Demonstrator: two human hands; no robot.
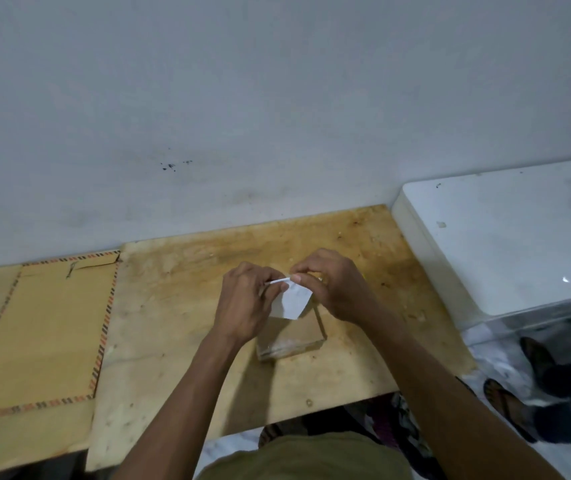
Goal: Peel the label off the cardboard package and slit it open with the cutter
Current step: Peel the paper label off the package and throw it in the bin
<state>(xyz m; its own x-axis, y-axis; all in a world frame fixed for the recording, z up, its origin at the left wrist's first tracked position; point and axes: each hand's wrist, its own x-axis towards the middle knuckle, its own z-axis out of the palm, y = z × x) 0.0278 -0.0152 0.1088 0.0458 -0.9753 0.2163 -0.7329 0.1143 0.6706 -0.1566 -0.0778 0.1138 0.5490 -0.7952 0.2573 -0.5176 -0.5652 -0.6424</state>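
A small brown cardboard package [294,336] lies flat on the wooden board [180,306], partly hidden under my hands. Above it I hold a white paper label [292,299], lifted off the package and folded along its top edge. My left hand [246,299] pinches the label's left end with curled fingers. My right hand [332,285] pinches its upper right part between thumb and fingertips. No cutter is visible.
A flattened cardboard sheet with a striped orange-and-black border [45,334] lies at the left. A white appliance top [506,237] stands at the right against the wall. Another person's feet in sandals [512,407] are on the floor at lower right.
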